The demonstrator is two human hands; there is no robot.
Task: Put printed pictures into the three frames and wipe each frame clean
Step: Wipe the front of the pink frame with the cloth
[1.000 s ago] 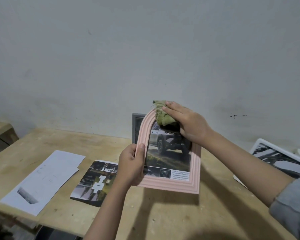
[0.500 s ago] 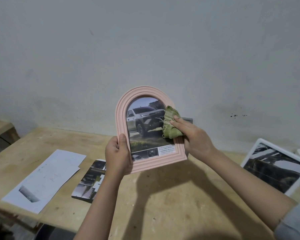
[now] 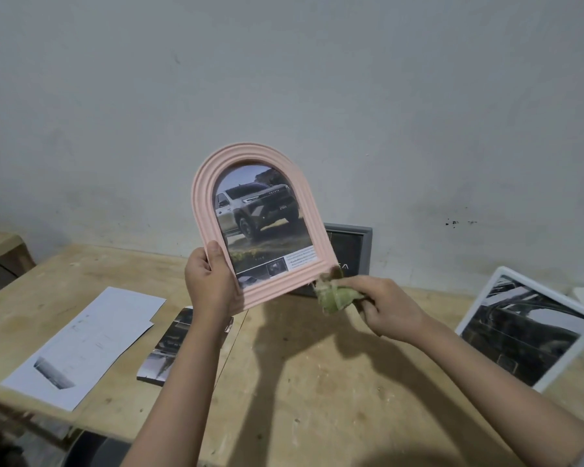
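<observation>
At the pink arched frame's (image 3: 250, 227) lower right corner, the right hand (image 3: 390, 311) pinched a green cloth (image 3: 334, 298) against the rim; the left hand (image 3: 209, 281) gripped its lower left edge above the worktop (image 3: 317, 382). Wiping seemed underway; next, probably setting it down. Behind stood a grey frame (image 3: 354, 244); right, a white frame (image 3: 526, 326); left, loose prints (image 3: 85, 342).

Left hand (image 3: 210, 281) grips arched pink plastic frame (image 3: 199, 210) upright above wooden tabletop (image 3: 317, 382); right hand (image 3: 390, 310) presses crumpled green cloth (image 3: 334, 298) against frame's lower right corner.
</observation>
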